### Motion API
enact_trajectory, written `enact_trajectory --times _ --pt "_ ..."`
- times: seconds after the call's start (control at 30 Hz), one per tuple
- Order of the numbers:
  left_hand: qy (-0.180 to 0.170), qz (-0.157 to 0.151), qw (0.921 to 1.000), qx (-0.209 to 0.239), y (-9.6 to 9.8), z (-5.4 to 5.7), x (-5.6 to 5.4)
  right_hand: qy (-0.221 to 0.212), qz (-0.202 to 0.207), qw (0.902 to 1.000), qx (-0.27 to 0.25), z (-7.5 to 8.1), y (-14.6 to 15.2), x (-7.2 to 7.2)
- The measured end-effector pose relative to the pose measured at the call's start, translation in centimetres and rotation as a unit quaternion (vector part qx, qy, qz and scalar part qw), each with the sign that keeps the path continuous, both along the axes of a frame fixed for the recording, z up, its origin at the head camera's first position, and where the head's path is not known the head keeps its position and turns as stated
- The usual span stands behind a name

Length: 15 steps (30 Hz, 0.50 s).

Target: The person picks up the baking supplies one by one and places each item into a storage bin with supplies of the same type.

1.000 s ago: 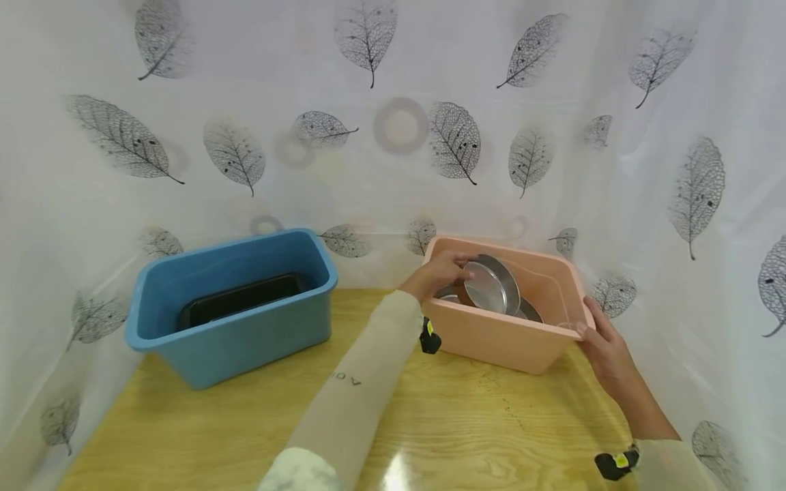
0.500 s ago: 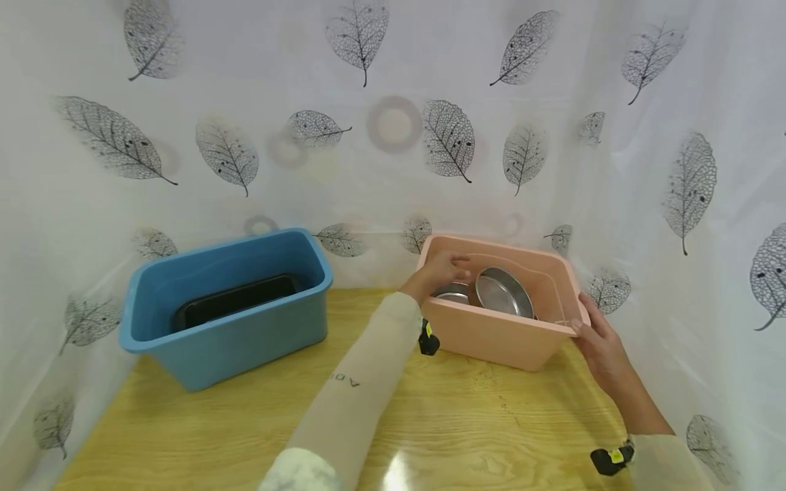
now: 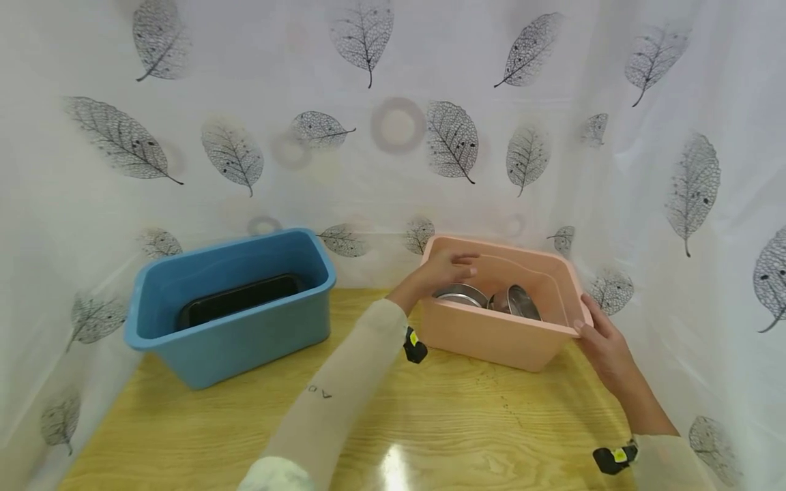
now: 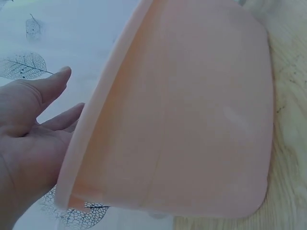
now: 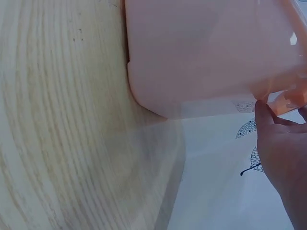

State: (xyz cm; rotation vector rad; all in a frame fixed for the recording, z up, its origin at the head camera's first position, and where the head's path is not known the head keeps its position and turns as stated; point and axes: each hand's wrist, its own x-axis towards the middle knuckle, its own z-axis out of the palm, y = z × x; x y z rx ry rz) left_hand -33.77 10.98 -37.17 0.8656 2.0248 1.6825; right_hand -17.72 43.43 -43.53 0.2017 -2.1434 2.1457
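Observation:
My left hand (image 3: 443, 270) hovers over the left end of a pink plastic bin (image 3: 491, 339), fingers spread and holding nothing. In the left wrist view the hand (image 4: 36, 132) is partly hidden behind the bin's rim. Beneath it in the bin lies a round metal pan (image 3: 460, 293). A second metal pan (image 3: 523, 303) leans tilted farther right, beside a brownish metal piece (image 3: 500, 301) of unclear kind. My right hand (image 3: 608, 351) grips the rim at the bin's right end; in the right wrist view its fingertips (image 5: 263, 109) are at the bin's handle.
To the left stands a blue plastic bin (image 3: 245, 348) with a dark tray-like thing (image 3: 245, 300) inside. Both bins are on a wooden table (image 3: 467, 429). A white curtain (image 3: 393, 184) with leaf prints hangs close behind them.
My left hand has let go of a round metal pan, which has tipped to the right inside the pink bin. The pan at the left now shows more. The right hand stays on the rim.

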Motion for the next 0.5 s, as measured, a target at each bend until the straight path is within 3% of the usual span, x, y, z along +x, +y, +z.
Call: enact_trajectory --times 0.13,0.33,0.4,0.5 --pt "0.023 -0.013 0.9997 -0.002 -1.2 -0.1 0.5 -0.01 -0.009 0.9992 0.038 0.4 0.2 0.0" --pt "0.053 0.002 0.9986 -0.01 -3.1 -0.4 1.5 -0.021 -0.008 0.9976 0.066 0.7 0.5 0.3" --pt "0.057 0.01 0.9983 -0.004 -3.7 -0.4 1.9 -0.025 -0.017 0.9955 0.09 0.8 0.4 0.4" --pt "0.058 0.018 0.9982 0.007 -4.9 -0.4 2.6 -0.03 -0.044 0.9841 0.17 1.1 0.0 0.5"
